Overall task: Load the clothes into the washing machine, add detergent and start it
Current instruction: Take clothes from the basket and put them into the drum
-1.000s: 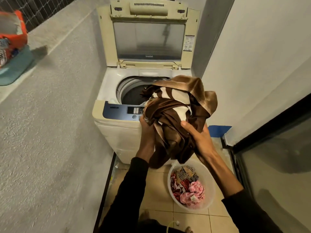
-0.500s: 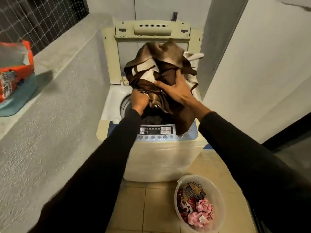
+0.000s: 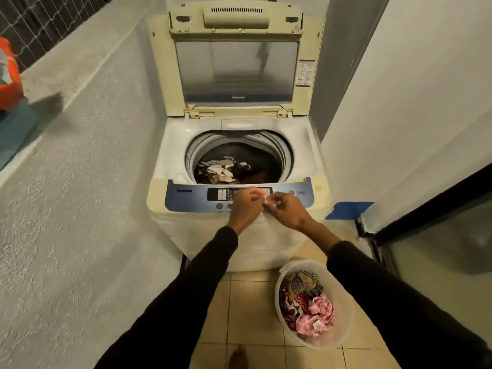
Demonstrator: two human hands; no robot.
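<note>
Hovering together over the control panel [image 3: 237,198], left hand [image 3: 245,207] and right hand [image 3: 286,211] loosely curled, fingertips blurred — grip unclear — brown cloth in drum [image 3: 241,158]; remaining clothes [image 3: 306,302] in basin [image 3: 346,310] look soft, light — bunch from above.

one camera on the head looks down and forward, close above the washer [image 3: 239,161] at 12 o'clock.
</note>
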